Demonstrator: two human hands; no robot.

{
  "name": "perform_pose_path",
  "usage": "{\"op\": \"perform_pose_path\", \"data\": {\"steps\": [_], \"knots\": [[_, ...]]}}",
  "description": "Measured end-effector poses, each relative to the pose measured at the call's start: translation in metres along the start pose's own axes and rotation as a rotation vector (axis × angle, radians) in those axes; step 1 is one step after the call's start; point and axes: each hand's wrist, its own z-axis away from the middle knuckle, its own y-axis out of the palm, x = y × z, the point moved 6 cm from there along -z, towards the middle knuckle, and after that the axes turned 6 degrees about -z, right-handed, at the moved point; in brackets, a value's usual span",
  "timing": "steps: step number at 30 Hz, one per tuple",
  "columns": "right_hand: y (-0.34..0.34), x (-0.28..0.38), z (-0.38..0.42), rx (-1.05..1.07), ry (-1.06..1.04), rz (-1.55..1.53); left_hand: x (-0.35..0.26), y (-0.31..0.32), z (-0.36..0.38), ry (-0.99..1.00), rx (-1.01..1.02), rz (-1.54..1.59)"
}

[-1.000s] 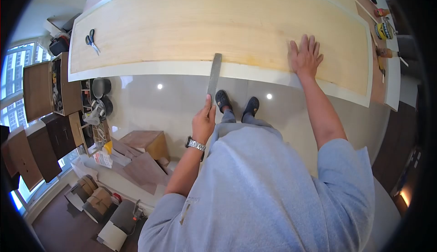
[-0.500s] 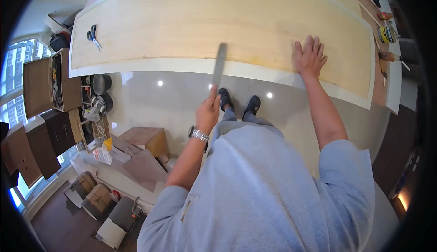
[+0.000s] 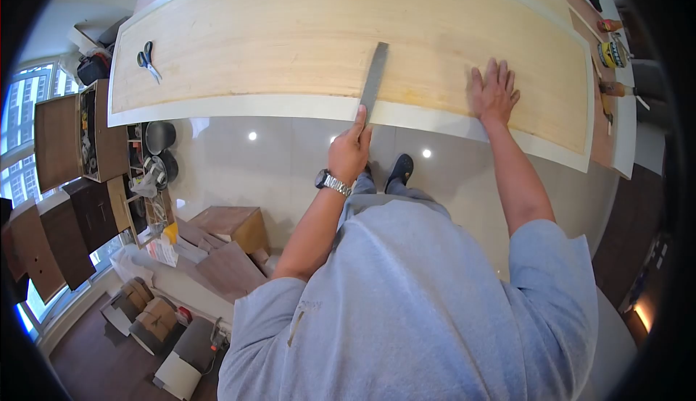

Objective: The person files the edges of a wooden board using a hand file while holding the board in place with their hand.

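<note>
Pale wood veneer sheet [image 3: 290, 31] covers almost the whole long white panel [image 3: 239, 106], with just a thin white border showing along the near edge. The left hand [image 3: 349, 153] is closed around the lower end of a long flat metal file [image 3: 373, 81], index finger stretched up along the blade. The file lies across the near edge of the panel, its far end well onto the veneer, tilted a bit to the right. A second ago the same tool was lower and further left, its tip only just reaching the white border, and half a second ago it was blurred mid-stroke. So the left hand has pushed forward and to the right, and the arm is more stretched out now, with the wristwatch [image 3: 333, 182] closer to the panel edge.

The right hand [image 3: 494, 91] is flat on the veneer, fingers spread, palm down, holding nothing, just pressing. It has barely shifted across all three moments.

Further off on the veneer, a pair of scissors [image 3: 147, 59] sits near the left end, same spot as before. At the right end there's a yellow tape measure [image 3: 610, 53] next to some small tools I can't make out. Dark shoes [image 3: 400, 167] show on the glossy floor below the panel edge.
</note>
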Motion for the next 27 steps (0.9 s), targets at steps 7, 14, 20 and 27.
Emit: {"op": "perform_pose_path", "data": {"steps": [7,14,20,27], "knots": [[-0.001,0.001,0.006,0.006,0.022,0.034,0.054,-0.028,0.063,-0.108,-0.001,0.011],[0.0,0.0,0.0,-0.015,0.017,-0.004,0.0,-0.014,-0.007,-0.028,0.12,0.005],[0.001,0.006,0.009,-0.062,-0.057,0.065,0.087,-0.067,0.094,-0.134,-0.025,0.089],[0.013,0.154,0.178,0.321,-0.598,-0.109,0.18,-0.154,0.214,-0.604,-0.151,-0.027]]}}
